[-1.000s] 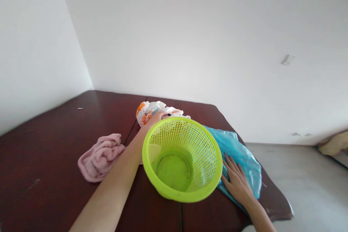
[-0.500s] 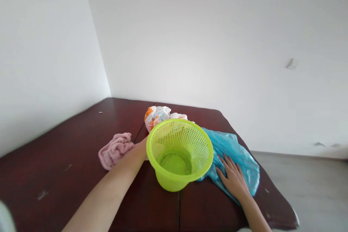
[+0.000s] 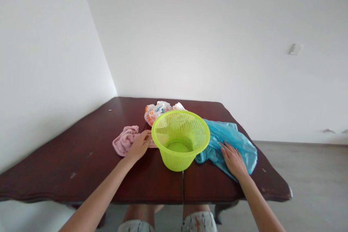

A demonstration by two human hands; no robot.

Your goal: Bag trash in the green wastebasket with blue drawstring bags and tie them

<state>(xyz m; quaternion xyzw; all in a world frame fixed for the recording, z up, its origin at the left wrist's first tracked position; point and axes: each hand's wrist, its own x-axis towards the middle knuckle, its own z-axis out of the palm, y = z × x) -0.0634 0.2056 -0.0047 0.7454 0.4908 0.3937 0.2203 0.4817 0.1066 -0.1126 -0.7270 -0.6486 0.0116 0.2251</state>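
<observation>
A lime-green mesh plastic basket (image 3: pixel 176 159) stands upright between my hands, with nothing visible inside. My left hand (image 3: pixel 140 145) is just left of its rim, over a crumpled pink cloth (image 3: pixel 125 141); the fingers are loosely extended and do not appear closed on anything. Part of the cloth reaches toward the basket, partly covered by that hand. On the other side, my right hand (image 3: pixel 234 160) lies with fingers out on a spread blue plastic bag (image 3: pixel 244 148). The basket hides part of what is behind it.
Behind the basket lie a crumpled white-and-orange plastic bag (image 3: pixel 154 112) and another white bundle (image 3: pixel 178 106). The dark red wooden table (image 3: pixel 81 166) has a wavy edge and a seam down the middle. White walls (image 3: pixel 190 43) meet at the far left corner.
My left hand has come out from behind the basket to its left side, over the pink cloth. My right hand stays on the blue bag. The view has shifted, showing the table's front edge.
</observation>
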